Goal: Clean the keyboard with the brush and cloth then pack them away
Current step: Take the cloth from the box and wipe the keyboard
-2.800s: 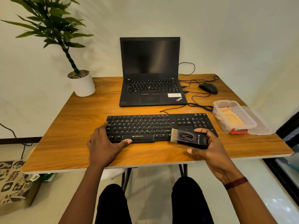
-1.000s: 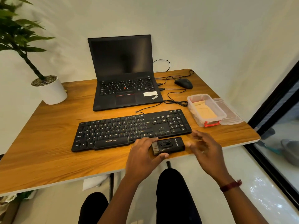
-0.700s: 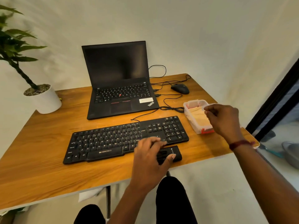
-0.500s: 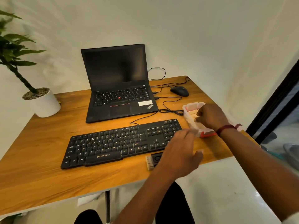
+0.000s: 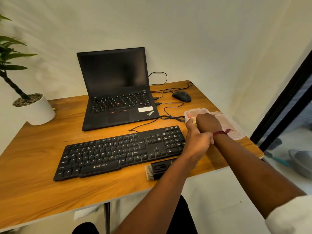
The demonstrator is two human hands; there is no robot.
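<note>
The black keyboard [image 5: 118, 152] lies across the middle of the wooden table [image 5: 42, 166]. The black brush [image 5: 157, 169] with pale bristles lies loose in front of it, partly under my left forearm. At the right stands the clear plastic container [image 5: 191, 112] with the beige cloth [image 5: 194, 122] inside. My right hand [image 5: 208, 123] reaches down into the container, fingers bent onto the cloth and mostly hidden. My left hand [image 5: 197, 142] grips the container's near left side, thumb along its wall.
An open black laptop [image 5: 116, 92] stands behind the keyboard, with a mouse [image 5: 181, 96] and cables [image 5: 172, 115] to its right. The container's lid [image 5: 228, 122] lies beside it near the table's right edge. A potted plant [image 5: 33, 108] sits far left.
My right hand let go of the brush and went into the container. My left hand set the brush down by the keyboard, then moved right to the container. The view swung right.
</note>
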